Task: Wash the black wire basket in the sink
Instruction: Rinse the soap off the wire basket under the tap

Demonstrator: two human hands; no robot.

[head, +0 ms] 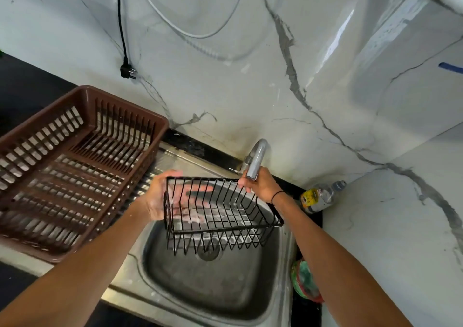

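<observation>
2 hands hold the black wire basket point(220, 214) over the sink point(210, 291) (left hand point(160, 196) gripping its end, right hand point(260, 185) pinching its rim)

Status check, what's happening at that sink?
Left hand holds basket end, soapy. Right hand grips far rim by tap. Basket over sink. Nothing blocking.

Bare forearms, no sleeves, thin black band point(277, 194) on right wrist

Black wire basket point(220, 214) held above sink point(283, 271), just under faucet point(256, 160). Left hand point(157, 196) grips its left end; right hand point(260, 185) holds the far-right rim.
</observation>
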